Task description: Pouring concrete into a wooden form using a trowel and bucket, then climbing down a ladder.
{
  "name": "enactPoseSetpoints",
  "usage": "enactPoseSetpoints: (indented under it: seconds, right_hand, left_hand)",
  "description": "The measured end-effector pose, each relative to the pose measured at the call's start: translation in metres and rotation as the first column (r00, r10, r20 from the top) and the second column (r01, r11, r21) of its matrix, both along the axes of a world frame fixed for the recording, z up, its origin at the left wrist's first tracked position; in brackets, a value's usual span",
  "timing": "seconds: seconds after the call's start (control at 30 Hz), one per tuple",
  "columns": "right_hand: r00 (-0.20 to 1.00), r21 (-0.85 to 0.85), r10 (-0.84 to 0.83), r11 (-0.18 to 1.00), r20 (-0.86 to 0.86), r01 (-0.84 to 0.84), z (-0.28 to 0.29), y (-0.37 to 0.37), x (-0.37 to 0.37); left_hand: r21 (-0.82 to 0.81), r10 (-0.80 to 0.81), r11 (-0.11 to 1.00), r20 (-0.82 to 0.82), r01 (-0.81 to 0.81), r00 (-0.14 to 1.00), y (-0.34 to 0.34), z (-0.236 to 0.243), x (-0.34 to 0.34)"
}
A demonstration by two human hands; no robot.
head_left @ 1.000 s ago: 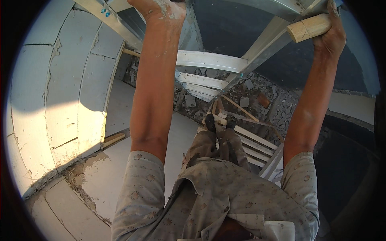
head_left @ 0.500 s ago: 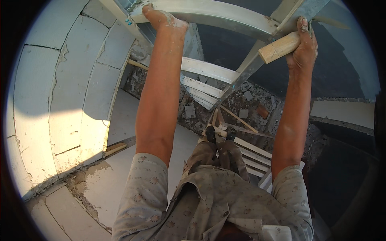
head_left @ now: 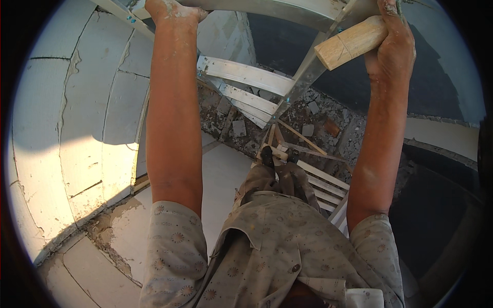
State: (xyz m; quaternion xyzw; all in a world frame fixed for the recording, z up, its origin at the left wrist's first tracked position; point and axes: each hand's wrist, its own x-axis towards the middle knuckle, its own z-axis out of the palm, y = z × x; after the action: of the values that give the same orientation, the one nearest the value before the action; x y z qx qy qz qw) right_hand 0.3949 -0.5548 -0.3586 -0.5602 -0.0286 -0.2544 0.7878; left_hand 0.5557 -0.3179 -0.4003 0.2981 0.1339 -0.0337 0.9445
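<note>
My left hand (head_left: 173,13) reaches up to the top rung of an aluminium ladder (head_left: 246,74), its fingers curled over the metal and partly hidden. My right hand (head_left: 391,43) grips a short pale wooden cylinder (head_left: 343,45), its thumb pointing up beside the ladder's right rail. Lower rungs descend between my forearms toward my dark-shod feet (head_left: 267,156), which rest on wooden slats (head_left: 323,182) with thin timber pieces around them.
Pale block wall (head_left: 82,133) stands at my left, partly sunlit. A white slab (head_left: 128,231) lies below it. Rubble and broken blocks (head_left: 239,128) are scattered beyond my feet. Dark grey surfaces (head_left: 436,200) fill the right side.
My right hand and the wooden cylinder came down and leftward, then rose slightly. My left hand dipped, then moved up and left again. The ladder's top part shifted in view along with them.
</note>
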Motion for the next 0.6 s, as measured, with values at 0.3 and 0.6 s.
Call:
enactPoseSetpoints:
  seconds: [0.3,0.6]
  right_hand:
    - [0.956,-0.123,-0.179,0.98,-0.232,0.154,-0.091,-0.045,0.087]
    - [0.961,-0.033,-0.219,0.976,-0.169,0.216,-0.108,-0.082,0.175]
  left_hand:
    - [0.007,-0.018,1.0,-0.078,0.019,0.997,-0.024,-0.077,0.066]
    - [0.381,-0.211,0.875,-0.253,0.298,0.944,-0.065,-0.083,0.103]
